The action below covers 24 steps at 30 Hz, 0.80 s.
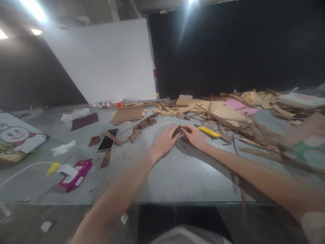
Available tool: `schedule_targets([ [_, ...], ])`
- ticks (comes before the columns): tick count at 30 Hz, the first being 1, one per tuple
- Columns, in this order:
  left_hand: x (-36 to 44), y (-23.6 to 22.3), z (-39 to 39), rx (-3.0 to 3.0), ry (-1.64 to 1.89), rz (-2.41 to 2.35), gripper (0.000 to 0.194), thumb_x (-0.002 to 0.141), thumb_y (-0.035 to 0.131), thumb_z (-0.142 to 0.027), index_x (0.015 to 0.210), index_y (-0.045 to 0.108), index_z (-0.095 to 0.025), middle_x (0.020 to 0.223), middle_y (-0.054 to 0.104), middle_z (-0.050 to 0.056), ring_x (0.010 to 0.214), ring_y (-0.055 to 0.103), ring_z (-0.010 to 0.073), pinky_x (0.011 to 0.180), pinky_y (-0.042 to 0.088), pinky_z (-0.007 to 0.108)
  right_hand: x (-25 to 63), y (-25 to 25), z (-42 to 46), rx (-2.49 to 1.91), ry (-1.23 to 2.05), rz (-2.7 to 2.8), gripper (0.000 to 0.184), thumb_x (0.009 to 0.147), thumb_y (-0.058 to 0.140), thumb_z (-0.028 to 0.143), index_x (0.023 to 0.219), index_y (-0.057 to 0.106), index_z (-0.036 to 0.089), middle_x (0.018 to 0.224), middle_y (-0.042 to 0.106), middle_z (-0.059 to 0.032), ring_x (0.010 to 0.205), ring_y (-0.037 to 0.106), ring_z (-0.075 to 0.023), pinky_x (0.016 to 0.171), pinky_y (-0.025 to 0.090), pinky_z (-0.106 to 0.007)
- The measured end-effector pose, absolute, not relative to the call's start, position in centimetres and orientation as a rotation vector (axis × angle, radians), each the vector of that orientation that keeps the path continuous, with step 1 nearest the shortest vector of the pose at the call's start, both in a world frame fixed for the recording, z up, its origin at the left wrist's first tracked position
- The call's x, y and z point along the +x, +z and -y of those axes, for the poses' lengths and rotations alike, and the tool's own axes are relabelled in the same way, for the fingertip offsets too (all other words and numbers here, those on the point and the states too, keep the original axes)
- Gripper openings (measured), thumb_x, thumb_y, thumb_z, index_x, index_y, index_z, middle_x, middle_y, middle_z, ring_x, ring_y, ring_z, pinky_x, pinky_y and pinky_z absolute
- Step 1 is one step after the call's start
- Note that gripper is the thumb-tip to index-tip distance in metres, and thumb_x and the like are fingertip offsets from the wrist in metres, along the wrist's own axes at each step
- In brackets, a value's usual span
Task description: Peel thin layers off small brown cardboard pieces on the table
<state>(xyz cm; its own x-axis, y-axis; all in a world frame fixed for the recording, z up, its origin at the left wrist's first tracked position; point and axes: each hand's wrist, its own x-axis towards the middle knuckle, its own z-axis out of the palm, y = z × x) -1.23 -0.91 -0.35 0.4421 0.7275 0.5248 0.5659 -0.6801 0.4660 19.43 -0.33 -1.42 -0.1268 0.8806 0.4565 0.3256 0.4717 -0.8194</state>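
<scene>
Near the middle of the table my left hand (165,141) and my right hand (195,136) meet, fingertips together. A small dark brown piece (177,130) of thin sheet material shows between them; both hands are closed on it, and the fingers hide part of it. To the right of my right hand lies a yellow-handled cutter (209,131). Brown offcuts (139,130) in small strips and pieces lie left of my left hand. Further left, a phone (107,142) has a brown strip lying across it.
Tan and brown scraps (223,113) are heaped along the back and right. A pink sheet (240,105) lies among them. At the left are a purple tissue pack (80,175), crumpled white tissue (63,148) and a cartoon-printed bag (20,135). A red paper cup (117,103) stands behind.
</scene>
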Motion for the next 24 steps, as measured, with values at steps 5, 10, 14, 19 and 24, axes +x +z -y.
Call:
schedule_targets([
  [5, -0.9, -0.9, 0.4, 2.205, 1.132, -1.167, 0.035, 0.11, 0.063, -0.031, 0.144, 0.067, -0.023, 0.131, 0.079, 0.01, 0.112, 0.078, 0.0228, 0.105, 0.06, 0.039, 19.6, -1.7, 0.1, -1.026, 0.611, 1.745, 0.033, 0.103, 0.062, 0.048, 0.107, 0.08, 0.022, 0.099, 0.083, -0.0072, 0.091, 0.075, -0.0248, 0.086, 0.058, -0.038],
  [10, -0.7, -1.5, -0.1, 2.046, 1.157, -1.112, 0.026, 0.107, 0.067, -0.035, 0.127, 0.077, -0.022, 0.121, 0.083, 0.008, 0.108, 0.08, 0.024, 0.097, 0.063, 0.036, 19.6, -2.3, 0.2, -1.026, 0.407, 1.747, 0.03, 0.104, 0.065, 0.048, 0.111, 0.078, 0.022, 0.097, 0.079, -0.0075, 0.086, 0.072, -0.0248, 0.081, 0.058, -0.038],
  [14, -0.7, -1.5, 0.0, 2.053, 1.2, -1.165, 0.023, 0.105, 0.07, -0.034, 0.122, 0.08, -0.022, 0.116, 0.084, 0.007, 0.104, 0.08, 0.024, 0.096, 0.063, 0.037, 19.6, -2.4, 0.3, -0.949, 0.151, 1.751, 0.027, 0.106, 0.065, 0.047, 0.106, 0.077, 0.023, 0.088, 0.069, -0.0055, 0.078, 0.064, -0.023, 0.077, 0.056, -0.037],
  [19, -0.5, -1.1, 0.5, 2.144, 1.196, -1.134, 0.023, 0.105, 0.07, -0.028, 0.124, 0.08, -0.024, 0.114, 0.085, 0.006, 0.102, 0.08, 0.0225, 0.098, 0.062, 0.037, 19.6, -2.5, 0.4, -0.825, 0.056, 1.841, 0.026, 0.112, 0.059, 0.04, 0.109, 0.081, 0.026, 0.098, 0.071, -0.0075, 0.087, 0.066, -0.0229, 0.083, 0.058, -0.037],
  [24, -0.5, -0.8, 0.8, 2.198, 1.171, -1.156, 0.025, 0.104, 0.07, -0.024, 0.127, 0.079, -0.024, 0.12, 0.084, 0.005, 0.107, 0.08, 0.0221, 0.101, 0.061, 0.036, 19.6, -2.7, 0.4, -0.851, 0.046, 1.836, 0.025, 0.11, 0.061, 0.042, 0.112, 0.081, 0.026, 0.101, 0.073, -0.0079, 0.088, 0.067, -0.0227, 0.083, 0.059, -0.037],
])
